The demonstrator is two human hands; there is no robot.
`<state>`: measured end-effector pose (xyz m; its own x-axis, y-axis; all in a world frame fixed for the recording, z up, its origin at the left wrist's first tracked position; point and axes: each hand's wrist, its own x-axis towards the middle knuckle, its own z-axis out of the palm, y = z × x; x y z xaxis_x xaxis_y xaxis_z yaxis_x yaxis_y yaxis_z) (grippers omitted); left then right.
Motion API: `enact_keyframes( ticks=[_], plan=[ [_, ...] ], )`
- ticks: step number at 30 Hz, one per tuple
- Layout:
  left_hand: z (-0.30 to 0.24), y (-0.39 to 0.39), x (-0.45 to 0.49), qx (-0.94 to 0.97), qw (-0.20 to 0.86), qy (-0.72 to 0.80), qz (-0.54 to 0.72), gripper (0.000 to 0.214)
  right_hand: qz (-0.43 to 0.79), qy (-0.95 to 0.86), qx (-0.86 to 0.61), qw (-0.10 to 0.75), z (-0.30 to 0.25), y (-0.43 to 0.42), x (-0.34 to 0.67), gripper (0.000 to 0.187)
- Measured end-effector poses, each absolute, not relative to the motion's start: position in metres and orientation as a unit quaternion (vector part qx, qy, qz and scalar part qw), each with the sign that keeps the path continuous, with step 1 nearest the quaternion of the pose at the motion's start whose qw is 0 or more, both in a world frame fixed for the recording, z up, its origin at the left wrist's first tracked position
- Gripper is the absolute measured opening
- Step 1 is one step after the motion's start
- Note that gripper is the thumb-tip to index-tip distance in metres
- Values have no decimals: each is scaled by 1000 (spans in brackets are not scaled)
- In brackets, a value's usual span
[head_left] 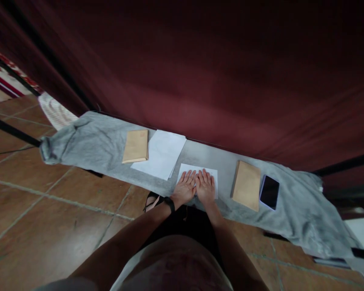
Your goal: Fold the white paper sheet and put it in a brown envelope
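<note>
A white sheet of paper [184, 167] lies on the grey cloth in front of me, partly covered by both hands. Flat on its left part rests my left hand [185, 188], fingers stretched out, a black band around the wrist. My right hand [205, 186] presses flat beside it, the two touching along their inner edges. Neither hand grips anything. Left of them is a stack of larger white sheets [165, 153], with a tan envelope-like packet [136, 146] over its left edge. To the right lies a second tan packet [247, 186].
A phone [269, 192] with a dark screen lies right of the second packet. The grey cloth [100, 141] covers a long narrow surface. Behind it hangs a dark red curtain [200, 89]. Black poles [15, 131] stand at the sides, above a brown tiled floor [63, 218].
</note>
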<state>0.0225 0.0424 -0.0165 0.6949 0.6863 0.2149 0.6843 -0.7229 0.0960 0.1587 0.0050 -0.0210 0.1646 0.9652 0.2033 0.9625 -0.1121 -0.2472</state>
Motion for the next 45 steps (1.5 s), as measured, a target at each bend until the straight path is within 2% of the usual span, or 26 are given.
enact_keyframes(
  ticks=[17,36,45],
  plan=[
    [-17,42,24,916,2,381,128,56,-32,-658,-744,115,-16,-25,165,50],
    [-14,47,19,920,40,369,123,59,-46,-632,-761,143,-24,-24,166,51],
    [-13,54,12,893,35,431,123,67,-50,-606,-776,167,-29,-36,176,56]
  ],
)
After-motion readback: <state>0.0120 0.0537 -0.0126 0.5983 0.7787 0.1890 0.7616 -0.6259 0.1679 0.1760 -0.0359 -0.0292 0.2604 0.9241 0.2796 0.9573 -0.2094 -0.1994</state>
